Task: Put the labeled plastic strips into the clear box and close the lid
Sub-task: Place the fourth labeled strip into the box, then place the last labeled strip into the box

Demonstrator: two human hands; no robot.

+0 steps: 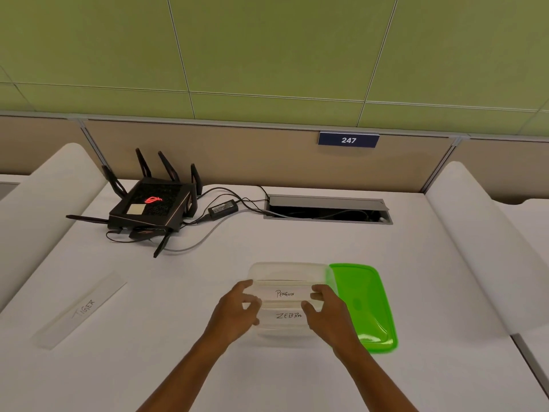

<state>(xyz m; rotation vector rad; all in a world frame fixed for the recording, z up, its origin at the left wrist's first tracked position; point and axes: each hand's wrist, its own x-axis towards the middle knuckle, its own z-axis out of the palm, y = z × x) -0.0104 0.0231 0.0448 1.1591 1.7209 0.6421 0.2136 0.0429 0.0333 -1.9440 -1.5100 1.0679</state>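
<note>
A clear box stands open on the white table, near the middle. Two clear plastic strips lie in it, one marked PENGUIN and, nearer me, one marked ZEBRA. My left hand is at the left end of the PENGUIN strip and my right hand at its right end, fingers curled on the ends. The green lid lies flat against the box's right side. A third strip marked TIGER lies slantwise on the table, far to the left.
A black router with antennas, its power brick and cables sit at the back left. A cable slot is sunk into the table behind the box. White rounded dividers flank the desk on both sides.
</note>
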